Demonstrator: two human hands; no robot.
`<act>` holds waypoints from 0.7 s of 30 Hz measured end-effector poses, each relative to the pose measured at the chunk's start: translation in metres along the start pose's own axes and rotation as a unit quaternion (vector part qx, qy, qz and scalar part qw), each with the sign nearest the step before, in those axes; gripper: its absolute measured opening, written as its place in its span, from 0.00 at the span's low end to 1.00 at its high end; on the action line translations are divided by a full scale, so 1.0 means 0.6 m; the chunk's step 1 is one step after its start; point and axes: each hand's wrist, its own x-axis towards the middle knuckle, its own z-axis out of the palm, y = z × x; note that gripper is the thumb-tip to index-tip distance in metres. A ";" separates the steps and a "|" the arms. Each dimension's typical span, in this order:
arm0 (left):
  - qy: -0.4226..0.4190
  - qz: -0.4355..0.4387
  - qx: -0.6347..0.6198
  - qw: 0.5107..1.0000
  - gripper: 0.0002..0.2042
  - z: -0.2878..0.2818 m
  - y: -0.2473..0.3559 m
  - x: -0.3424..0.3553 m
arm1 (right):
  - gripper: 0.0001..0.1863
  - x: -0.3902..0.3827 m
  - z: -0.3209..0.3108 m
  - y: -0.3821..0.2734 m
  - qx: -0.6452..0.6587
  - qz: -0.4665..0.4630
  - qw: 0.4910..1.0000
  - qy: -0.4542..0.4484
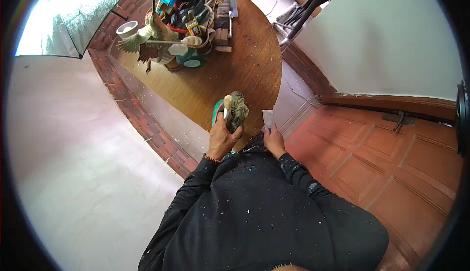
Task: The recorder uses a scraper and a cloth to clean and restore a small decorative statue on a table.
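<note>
Over the near end of the wooden table, my left hand (223, 138) is closed around a bundle. In it are a crumpled grey-green rag (239, 108) and a pale, stick-like piece (227, 105). A bright green edge (216, 112) shows on the bundle's left side; I cannot make out what it belongs to. To the right, beside the table's edge, my right hand (275, 141) grips a putty knife (268, 118), its flat greyish blade pointing away from me. The two hands are apart, and the blade does not touch the bundle.
On the far part of the table (235, 70) stand a bird figure (156, 32) with spread wings, a tub of tools (210, 19), a trowel (231, 7) and brown blocks (222, 29). A low brick ledge (161, 141) runs along the left; a reddish panelled door (377, 148) is at right.
</note>
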 end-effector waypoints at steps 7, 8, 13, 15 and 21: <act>-0.008 0.014 -0.014 1.000 0.32 0.025 0.033 0.016 | 0.25 0.111 -0.053 -0.057 0.013 -0.044 0.999 0.019; 0.014 0.019 -0.042 0.999 0.33 0.025 0.039 0.021 | 0.25 0.102 -0.045 -0.046 0.013 -0.047 0.999 0.021; 0.029 0.003 -0.104 0.994 0.39 0.012 0.034 0.017 | 0.26 0.082 -0.019 -0.025 0.005 -0.011 1.000 0.003; 0.007 -0.001 -0.072 0.997 0.39 0.008 0.034 0.022 | 0.26 0.144 -0.045 -0.044 0.075 0.021 0.997 0.006; 0.019 -0.027 -0.076 0.997 0.32 -0.022 0.031 0.019 | 0.25 0.099 -0.024 -0.030 0.021 0.002 1.000 0.014</act>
